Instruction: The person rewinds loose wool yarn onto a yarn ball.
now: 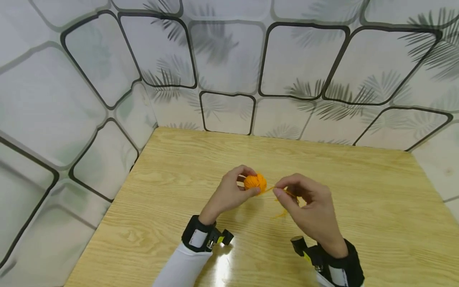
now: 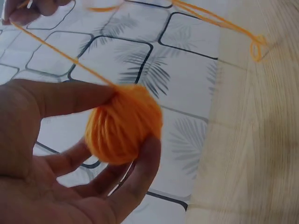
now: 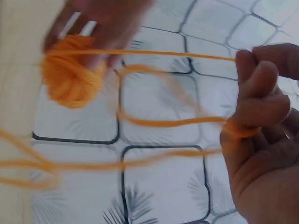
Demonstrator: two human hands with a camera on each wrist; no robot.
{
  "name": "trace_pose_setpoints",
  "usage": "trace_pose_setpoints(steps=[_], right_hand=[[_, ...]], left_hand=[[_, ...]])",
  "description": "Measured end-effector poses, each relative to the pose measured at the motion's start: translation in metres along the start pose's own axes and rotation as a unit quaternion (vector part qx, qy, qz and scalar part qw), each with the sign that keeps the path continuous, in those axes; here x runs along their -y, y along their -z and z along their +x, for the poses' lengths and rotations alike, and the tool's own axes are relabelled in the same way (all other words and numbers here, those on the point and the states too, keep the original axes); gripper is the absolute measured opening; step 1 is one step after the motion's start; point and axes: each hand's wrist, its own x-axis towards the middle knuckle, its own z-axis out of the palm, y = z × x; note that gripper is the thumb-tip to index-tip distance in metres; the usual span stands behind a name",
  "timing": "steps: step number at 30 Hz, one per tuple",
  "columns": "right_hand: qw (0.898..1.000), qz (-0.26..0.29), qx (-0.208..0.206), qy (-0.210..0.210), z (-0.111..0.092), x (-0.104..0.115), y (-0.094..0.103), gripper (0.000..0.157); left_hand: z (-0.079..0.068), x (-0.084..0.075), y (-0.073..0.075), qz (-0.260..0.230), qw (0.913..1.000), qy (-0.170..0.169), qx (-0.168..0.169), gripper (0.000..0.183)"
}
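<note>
An orange ball of yarn (image 1: pixel 255 182) is held between the thumb and fingers of my left hand (image 1: pixel 231 193), above the tabletop. In the left wrist view the wound strands of the ball (image 2: pixel 124 128) show clearly, thumb on top and fingertips below. My right hand (image 1: pixel 312 203) pinches the strand (image 3: pixel 163 53) that runs taut from the ball. More loose yarn (image 3: pixel 173 122) passes round the curled lower fingers of the right hand and hangs in loops. Some of this slack (image 1: pixel 281 215) dangles beneath the right hand in the head view.
A wood-grain table (image 1: pixel 143 239) lies under both hands. Behind it and to the left stands a pale wall covering (image 1: pixel 229 52) with dark outlines and leaf prints. Each wrist wears a black strap (image 1: pixel 201 235) with a small camera.
</note>
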Motion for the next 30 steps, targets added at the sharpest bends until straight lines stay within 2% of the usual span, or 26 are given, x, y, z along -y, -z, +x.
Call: trace_pose_setpoints(steps=[2, 3, 5, 6, 7, 8, 9, 11, 13, 15, 17, 19, 20, 22, 25, 27, 28, 30], right_hand=[[0.999, 0.010, -0.049, 0.011, 0.002, -0.001, 0.006, 0.022], [0.997, 0.020, -0.068, 0.009, 0.003, -0.005, 0.008, 0.022], [0.995, 0.036, -0.090, -0.011, 0.006, -0.012, 0.008, 0.019], [0.995, 0.041, -0.090, -0.031, 0.007, -0.017, 0.006, 0.017], [0.994, 0.044, -0.082, -0.051, 0.008, -0.021, 0.004, 0.014], [0.994, 0.045, -0.068, -0.073, 0.009, -0.026, 0.000, 0.013], [0.992, 0.052, -0.052, -0.098, 0.010, -0.031, -0.004, 0.012], [0.989, 0.041, -0.013, -0.139, 0.009, -0.036, -0.013, 0.010], [0.987, 0.023, 0.029, -0.158, 0.006, -0.043, -0.023, 0.009], [0.985, -0.001, 0.061, -0.164, 0.002, -0.046, -0.031, 0.007], [0.984, -0.025, 0.085, -0.154, -0.001, -0.045, -0.035, 0.006], [0.985, -0.032, 0.096, -0.139, -0.003, -0.039, -0.033, 0.005], [0.986, -0.037, 0.094, -0.131, -0.003, -0.034, -0.030, 0.005], [0.989, -0.025, 0.090, -0.116, -0.002, -0.025, -0.021, 0.007], [0.994, -0.008, 0.054, -0.098, 0.000, -0.018, -0.003, 0.010], [0.996, 0.002, 0.020, -0.090, 0.002, -0.020, 0.007, 0.012], [0.996, 0.008, -0.001, -0.090, 0.002, -0.022, 0.011, 0.013], [0.995, 0.024, -0.033, -0.095, 0.004, -0.028, 0.017, 0.014]], left_hand=[[-0.002, -0.003, 0.000, -0.024, 0.9971, -0.024, 0.068, 0.033], [-0.003, -0.006, 0.000, -0.048, 0.9924, -0.040, 0.106, 0.033], [-0.006, -0.012, 0.000, -0.115, 0.9753, -0.074, 0.173, 0.033], [-0.008, -0.015, 0.000, -0.154, 0.9645, -0.091, 0.194, 0.034], [-0.009, -0.019, 0.000, -0.194, 0.9537, -0.107, 0.203, 0.035], [-0.010, -0.022, 0.000, -0.232, 0.9445, -0.123, 0.198, 0.036], [-0.010, -0.025, -0.001, -0.262, 0.9392, -0.138, 0.174, 0.037], [-0.010, -0.029, -0.001, -0.300, 0.9363, -0.161, 0.087, 0.038], [-0.008, -0.030, -0.002, -0.301, 0.9401, -0.159, -0.024, 0.039], [-0.005, -0.028, -0.002, -0.266, 0.9464, -0.135, -0.123, 0.038], [-0.002, -0.025, -0.001, -0.222, 0.9540, -0.100, -0.175, 0.037], [-0.002, -0.026, 0.001, -0.161, 0.9690, -0.061, -0.177, 0.036], [-0.003, -0.029, 0.002, -0.128, 0.9772, -0.045, -0.163, 0.035], [-0.002, -0.025, 0.003, -0.076, 0.9905, -0.023, -0.112, 0.034], [-0.001, -0.018, 0.002, -0.034, 0.9992, -0.015, -0.015, 0.032], [0.000, -0.010, 0.000, -0.041, 0.9971, -0.033, 0.055, 0.033], [0.000, -0.011, 0.000, -0.057, 0.9929, -0.045, 0.094, 0.032], [-0.002, -0.014, 0.000, -0.107, 0.9782, -0.073, 0.162, 0.033]])
